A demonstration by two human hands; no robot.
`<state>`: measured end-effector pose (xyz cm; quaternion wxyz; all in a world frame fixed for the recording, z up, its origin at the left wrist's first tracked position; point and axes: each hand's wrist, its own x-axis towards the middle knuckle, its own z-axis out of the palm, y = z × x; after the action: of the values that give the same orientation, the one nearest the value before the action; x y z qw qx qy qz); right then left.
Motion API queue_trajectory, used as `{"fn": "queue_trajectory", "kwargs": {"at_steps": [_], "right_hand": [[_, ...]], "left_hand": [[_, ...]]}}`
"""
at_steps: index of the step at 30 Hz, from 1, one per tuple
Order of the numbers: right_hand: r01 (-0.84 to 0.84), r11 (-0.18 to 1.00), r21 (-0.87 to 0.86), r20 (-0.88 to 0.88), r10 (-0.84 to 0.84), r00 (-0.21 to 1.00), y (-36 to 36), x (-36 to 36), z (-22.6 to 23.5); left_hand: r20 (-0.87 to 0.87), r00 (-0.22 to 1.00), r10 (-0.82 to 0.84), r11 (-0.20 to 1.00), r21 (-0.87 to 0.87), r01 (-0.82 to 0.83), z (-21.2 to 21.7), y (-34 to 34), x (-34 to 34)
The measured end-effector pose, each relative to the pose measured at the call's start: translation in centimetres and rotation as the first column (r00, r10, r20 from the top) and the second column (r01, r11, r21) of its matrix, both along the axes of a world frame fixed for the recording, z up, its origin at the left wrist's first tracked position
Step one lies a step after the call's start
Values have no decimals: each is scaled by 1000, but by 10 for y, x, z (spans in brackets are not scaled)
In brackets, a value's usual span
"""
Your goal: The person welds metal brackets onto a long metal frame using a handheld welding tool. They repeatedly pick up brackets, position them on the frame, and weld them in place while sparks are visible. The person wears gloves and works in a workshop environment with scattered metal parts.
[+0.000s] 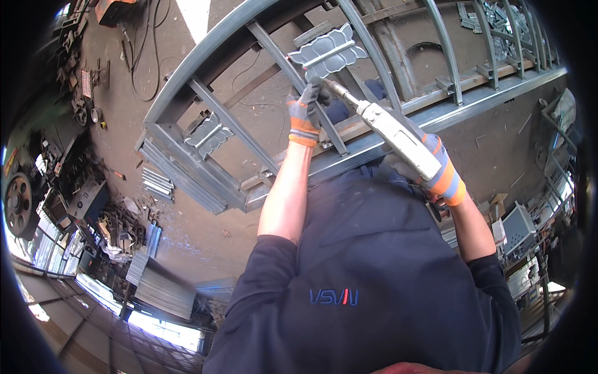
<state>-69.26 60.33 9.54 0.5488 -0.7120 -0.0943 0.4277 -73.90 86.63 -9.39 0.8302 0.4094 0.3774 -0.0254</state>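
My right hand (441,163), in a grey and orange glove, is closed around a white-bodied welding gun (402,138) with a long metal nozzle. The nozzle's tip reaches the lower edge of a silver, scalloped ornamental panel (330,53). That panel sits between two bars of a curved grey metal frame (405,146). My left hand (304,112), gloved alike, has its fingers bent in at the panel's lower edge, next to a slanting frame bar (274,50). The nozzle's end partly hides those fingertips.
A second ornamental panel (210,135) sits in the frame's left part. Metal strips (157,182) lie on the floor to the left, near a larger stack of sheets (165,293). Cables (144,75) trail at the far left. Shiny metal pieces (495,28) are heaped at the far right.
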Motion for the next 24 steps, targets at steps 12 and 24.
{"fn": "queue_trajectory", "kwargs": {"at_steps": [12,24], "right_hand": [[-81,995,49,2,81,997,13,7,-28],[-145,984,104,291,109,950,9,8,-50]], "left_hand": [[-131,990,-51,999,6,52,31,-14,-38],[-246,969,-12,1000,-14,9,41,-27,-54]]}}
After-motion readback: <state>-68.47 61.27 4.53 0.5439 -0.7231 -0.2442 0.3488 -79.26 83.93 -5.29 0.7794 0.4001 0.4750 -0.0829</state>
